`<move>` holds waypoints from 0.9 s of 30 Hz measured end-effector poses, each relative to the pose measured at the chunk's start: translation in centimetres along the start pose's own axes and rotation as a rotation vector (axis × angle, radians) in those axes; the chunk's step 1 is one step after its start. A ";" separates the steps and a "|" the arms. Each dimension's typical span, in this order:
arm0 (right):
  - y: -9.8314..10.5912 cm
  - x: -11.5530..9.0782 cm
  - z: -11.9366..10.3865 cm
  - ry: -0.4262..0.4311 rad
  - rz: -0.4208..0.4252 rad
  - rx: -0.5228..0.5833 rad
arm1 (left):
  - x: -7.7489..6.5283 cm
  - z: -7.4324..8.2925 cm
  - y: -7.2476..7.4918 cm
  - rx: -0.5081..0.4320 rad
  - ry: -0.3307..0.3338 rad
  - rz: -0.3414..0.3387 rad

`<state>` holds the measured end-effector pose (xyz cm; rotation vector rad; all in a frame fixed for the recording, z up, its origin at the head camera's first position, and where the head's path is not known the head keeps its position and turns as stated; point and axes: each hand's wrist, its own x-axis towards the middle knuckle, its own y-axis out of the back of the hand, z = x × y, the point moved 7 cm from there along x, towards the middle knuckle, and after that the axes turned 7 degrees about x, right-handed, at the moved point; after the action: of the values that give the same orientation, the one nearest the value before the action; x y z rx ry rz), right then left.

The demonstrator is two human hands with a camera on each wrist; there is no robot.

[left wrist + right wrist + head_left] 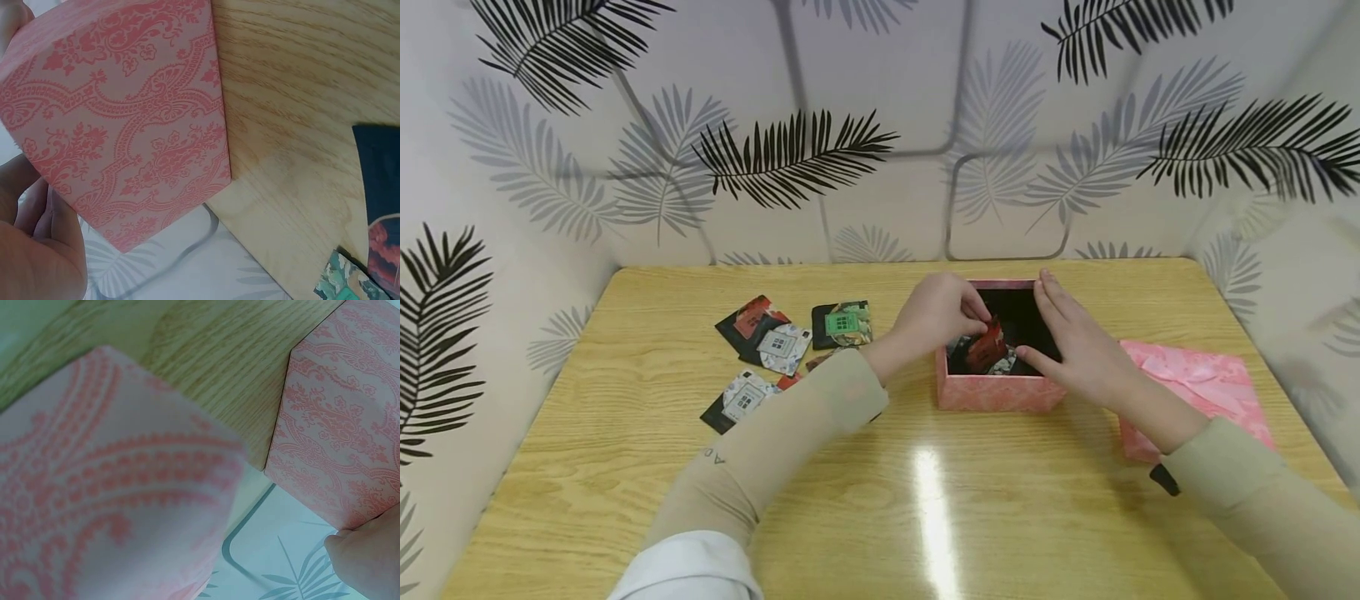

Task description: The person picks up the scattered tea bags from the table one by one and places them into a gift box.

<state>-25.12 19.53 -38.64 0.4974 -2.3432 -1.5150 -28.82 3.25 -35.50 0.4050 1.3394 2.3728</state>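
Pinching the red packet [985,352] inside the pink box [1000,394], the left hand [940,310] is seemingly settling it, while the right hand [1081,348], fingers extended, is resting along the rim. Next is probably calling for easing that pinch. Other packets [841,325] are lying leftward, the lid [1217,385] rightward.

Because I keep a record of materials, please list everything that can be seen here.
Wood-grain table: one, yellow-brown, below.
Open rectangular patterned box: one, pink, black inside, on table.
Rectangular lid with ribbon: one, pink, right of box.
Flat printed packets: at least five, mixed black, red, white, green, left of box.
Held flat packet: one, red, inside box; others there unclear.
Leaf-print backdrop: one, pale, black and grey, behind table.
Small unidentified object: one, black, near lid.
Sleeves: two, beige, on forearms.
Left hand: one, fingers pinching red packet.
Right hand: one, along box's right side.
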 end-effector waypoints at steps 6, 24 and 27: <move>-0.1 0.0 0.1 -0.009 -0.006 0.004 | -0.3 0.0 -0.1 -0.014 -0.018 0.016; -0.3 0.0 0.1 -0.007 0.000 -0.003 | -1.2 -2.3 1.9 -0.201 0.024 0.043; -0.3 -0.1 0.2 -0.005 0.010 0.000 | -1.4 -3.3 2.5 -0.230 0.048 0.052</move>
<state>-25.08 19.61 -39.00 0.4811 -2.3462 -1.5135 -29.42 -1.07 -35.11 0.3218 1.0708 2.5582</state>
